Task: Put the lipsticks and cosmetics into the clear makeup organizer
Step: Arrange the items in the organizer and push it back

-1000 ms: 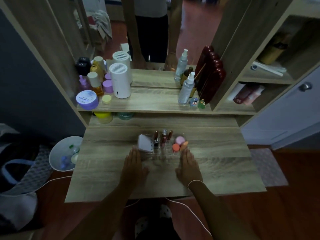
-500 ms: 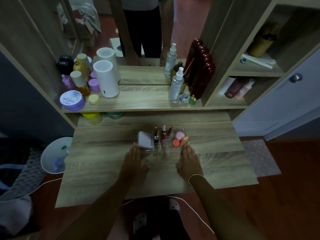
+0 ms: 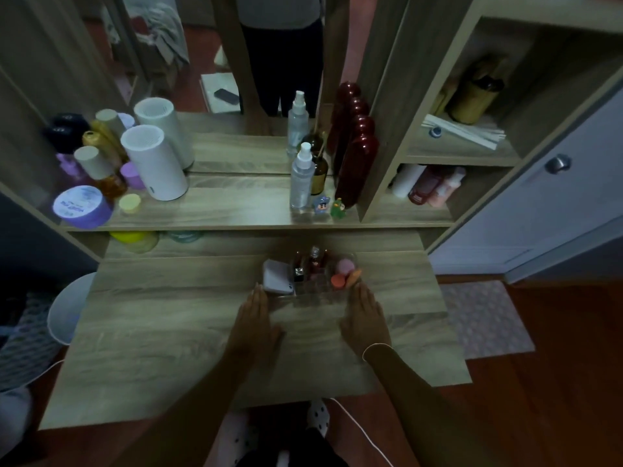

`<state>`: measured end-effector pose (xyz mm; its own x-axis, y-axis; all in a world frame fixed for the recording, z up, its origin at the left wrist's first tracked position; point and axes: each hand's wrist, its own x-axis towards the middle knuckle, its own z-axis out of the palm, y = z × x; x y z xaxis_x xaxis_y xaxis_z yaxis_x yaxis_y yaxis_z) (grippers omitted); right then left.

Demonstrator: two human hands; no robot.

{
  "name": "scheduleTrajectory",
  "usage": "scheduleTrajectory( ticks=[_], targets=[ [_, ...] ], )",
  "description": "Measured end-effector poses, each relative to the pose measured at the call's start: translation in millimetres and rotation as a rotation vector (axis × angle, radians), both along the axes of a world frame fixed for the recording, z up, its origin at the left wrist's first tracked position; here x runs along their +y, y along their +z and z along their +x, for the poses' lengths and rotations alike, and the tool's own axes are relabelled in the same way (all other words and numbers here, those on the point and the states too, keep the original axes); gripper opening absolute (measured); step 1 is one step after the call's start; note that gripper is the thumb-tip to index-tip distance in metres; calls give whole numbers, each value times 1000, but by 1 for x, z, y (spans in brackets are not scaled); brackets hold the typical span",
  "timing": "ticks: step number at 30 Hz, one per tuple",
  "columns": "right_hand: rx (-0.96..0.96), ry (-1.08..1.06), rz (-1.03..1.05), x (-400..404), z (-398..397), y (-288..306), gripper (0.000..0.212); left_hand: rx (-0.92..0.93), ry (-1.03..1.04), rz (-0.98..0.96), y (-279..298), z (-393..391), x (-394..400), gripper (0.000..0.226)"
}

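The clear makeup organizer (image 3: 317,296) stands on the wooden desk (image 3: 168,332), just past my fingertips. It holds several upright lipsticks (image 3: 315,261), a white compact (image 3: 276,281) at its left end and pink and orange sponges (image 3: 344,274) at its right end. My left hand (image 3: 254,323) lies flat on the desk at the organizer's near left corner, fingers straight and together, holding nothing. My right hand (image 3: 364,318) lies flat at the near right corner, likewise holding nothing. Whether the fingertips touch the organizer is unclear.
A raised shelf (image 3: 219,210) behind carries a white cylinder (image 3: 155,163), a lilac jar (image 3: 81,207), bottles, a spray bottle (image 3: 300,183) and dark red bottles (image 3: 355,163) before a mirror. Side cubbies are at right. A white bin (image 3: 67,308) stands on the floor left.
Both hands stay flat by the organizer; only the camera view has shifted slightly, tilting down and to the right.
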<state>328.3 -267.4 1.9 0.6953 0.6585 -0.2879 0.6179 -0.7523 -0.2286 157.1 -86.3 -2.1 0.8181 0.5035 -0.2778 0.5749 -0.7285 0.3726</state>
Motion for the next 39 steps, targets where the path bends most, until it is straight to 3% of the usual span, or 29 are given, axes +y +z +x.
scheduleTrajectory(
  ticks=[22,36,39],
  targets=[
    [84,-101,289,-58,73,0,80,-126,19,-39,2,81,-51,77],
    [116,-225,281,-66,83,3,75,-87,-44,-56,8,97,-60,76],
    [44,-146,259,-68,87,1,75,-72,-66,-71,9,96,-58,76]
  ],
)
